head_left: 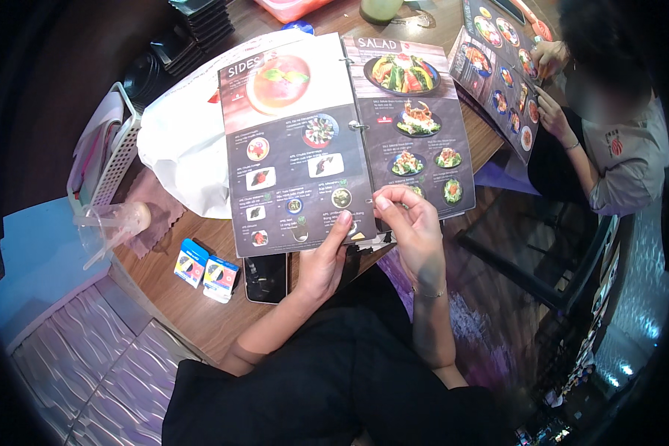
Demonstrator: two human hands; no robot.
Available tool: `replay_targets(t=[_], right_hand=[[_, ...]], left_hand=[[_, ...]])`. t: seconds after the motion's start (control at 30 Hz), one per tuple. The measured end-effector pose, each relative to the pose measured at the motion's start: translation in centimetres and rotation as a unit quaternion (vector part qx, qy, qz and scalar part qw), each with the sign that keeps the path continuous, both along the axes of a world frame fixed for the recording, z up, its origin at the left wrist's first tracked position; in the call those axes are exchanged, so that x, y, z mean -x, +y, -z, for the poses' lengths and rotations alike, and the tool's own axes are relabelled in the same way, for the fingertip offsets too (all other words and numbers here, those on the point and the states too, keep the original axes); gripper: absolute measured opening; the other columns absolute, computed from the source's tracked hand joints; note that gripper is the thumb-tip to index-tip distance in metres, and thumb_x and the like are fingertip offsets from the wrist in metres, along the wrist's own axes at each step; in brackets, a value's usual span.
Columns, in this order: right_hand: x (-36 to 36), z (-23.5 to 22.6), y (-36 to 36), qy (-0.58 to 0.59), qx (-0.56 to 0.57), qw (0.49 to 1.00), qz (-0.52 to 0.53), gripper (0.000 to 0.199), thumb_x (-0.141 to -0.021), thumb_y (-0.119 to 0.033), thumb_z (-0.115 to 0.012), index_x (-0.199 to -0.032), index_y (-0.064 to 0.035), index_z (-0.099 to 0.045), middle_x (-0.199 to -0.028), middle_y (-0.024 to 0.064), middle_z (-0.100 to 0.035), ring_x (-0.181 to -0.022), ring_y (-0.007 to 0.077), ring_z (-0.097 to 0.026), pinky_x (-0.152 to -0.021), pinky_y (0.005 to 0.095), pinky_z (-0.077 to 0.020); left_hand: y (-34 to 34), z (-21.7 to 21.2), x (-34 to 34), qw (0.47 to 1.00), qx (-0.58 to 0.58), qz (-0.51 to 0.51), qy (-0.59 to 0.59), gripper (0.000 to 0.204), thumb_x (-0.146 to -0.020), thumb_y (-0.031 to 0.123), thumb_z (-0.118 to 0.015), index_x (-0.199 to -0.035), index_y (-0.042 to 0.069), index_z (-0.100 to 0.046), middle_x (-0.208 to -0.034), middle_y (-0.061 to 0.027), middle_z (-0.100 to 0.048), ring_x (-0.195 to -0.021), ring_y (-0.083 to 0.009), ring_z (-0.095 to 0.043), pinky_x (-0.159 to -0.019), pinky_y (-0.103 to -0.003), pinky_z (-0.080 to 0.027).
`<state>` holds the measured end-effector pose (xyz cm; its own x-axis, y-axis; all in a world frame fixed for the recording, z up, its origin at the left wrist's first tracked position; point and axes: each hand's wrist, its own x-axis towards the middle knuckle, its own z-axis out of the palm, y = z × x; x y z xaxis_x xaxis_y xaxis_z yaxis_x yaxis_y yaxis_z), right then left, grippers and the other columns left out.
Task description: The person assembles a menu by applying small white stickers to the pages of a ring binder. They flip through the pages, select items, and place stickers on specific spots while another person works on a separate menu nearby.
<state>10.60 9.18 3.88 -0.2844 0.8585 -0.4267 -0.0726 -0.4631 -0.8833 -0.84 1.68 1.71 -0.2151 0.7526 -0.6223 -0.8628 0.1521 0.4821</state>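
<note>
A ring-bound menu [290, 111] lies spread before me, its dark pages printed with food pictures. My left hand [323, 260] grips the lower edge of the left page, thumb on top and the other fingers hidden beneath. At the bottom of the binding, my right hand [418, 241] pinches the menu near the inner corner of the right page. Metal rings [358, 126] join the two pages along the middle. A dark phone [266, 278] sits partly under the menu, left of my left wrist. Two small blue-and-white boxes [205, 270] rest beside it.
A clear plastic cup [111, 225] lies tipped near a white basket [123, 152] and a brownish cloth [156, 201]. Behind the menu is a white bag [182, 141]. Across to the right, another person [617, 141] holds a second menu [498, 82]. A black chair [543, 264] stands at right.
</note>
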Motion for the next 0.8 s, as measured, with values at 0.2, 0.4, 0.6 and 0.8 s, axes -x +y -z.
replay_targets(t=[0.2, 0.4, 0.6, 0.8], right_hand=[[-0.1, 0.4, -0.2, 0.005, 0.013, 1.0, 0.008, 0.01, -0.093, -0.005, -0.061, -0.097, 0.0042, -0.061, -0.099, 0.0019, -0.058, -0.089, 0.007, -0.057, -0.08, 0.022, -0.0456], [-0.3, 1.2, -0.1, 0.01, 0.007, 1.0, 0.005, 0.009, -0.091, -0.002, -0.062, -0.095, 0.0053, -0.061, -0.102, 0.0028, -0.055, -0.089, 0.007, -0.057, -0.079, 0.0215, -0.0451], [-0.1, 0.9, 0.1, -0.004, 0.0, 1.0, -0.004, 0.008, -0.091, -0.002, -0.062, -0.094, 0.0052, -0.061, -0.102, 0.0028, -0.055, -0.089, 0.0072, -0.057, -0.08, 0.0219, -0.0451], [-0.4, 1.0, 0.1, 0.011, 0.008, 1.0, -0.016, 0.008, -0.091, -0.003, -0.062, -0.094, 0.0046, -0.061, -0.103, 0.0026, -0.054, -0.091, 0.0077, -0.057, -0.081, 0.022, -0.0451]], left_hand=[[-0.4, 0.8, 0.2, 1.0, -0.003, 0.016, -0.005, 0.034, -0.094, 0.01, -0.063, -0.126, 0.006, -0.05, -0.117, -0.0049, -0.058, -0.107, -0.0123, -0.057, -0.094, -0.03, -0.047], [-0.2, 0.6, 0.2, 1.0, -0.009, 0.016, 0.001, 0.034, -0.094, 0.011, -0.063, -0.125, 0.006, -0.05, -0.117, -0.0041, -0.057, -0.107, -0.0121, -0.056, -0.094, -0.031, -0.046], [-0.1, 0.7, 0.2, 1.0, -0.014, 0.011, 0.005, 0.035, -0.094, 0.01, -0.063, -0.126, 0.006, -0.05, -0.117, -0.0032, -0.057, -0.108, -0.0115, -0.055, -0.095, -0.03, -0.045], [-0.1, 0.7, 0.2, 1.0, -0.008, 0.011, -0.006, 0.036, -0.094, 0.01, -0.063, -0.127, 0.006, -0.049, -0.118, -0.0032, -0.056, -0.109, -0.0108, -0.054, -0.097, -0.029, -0.044]])
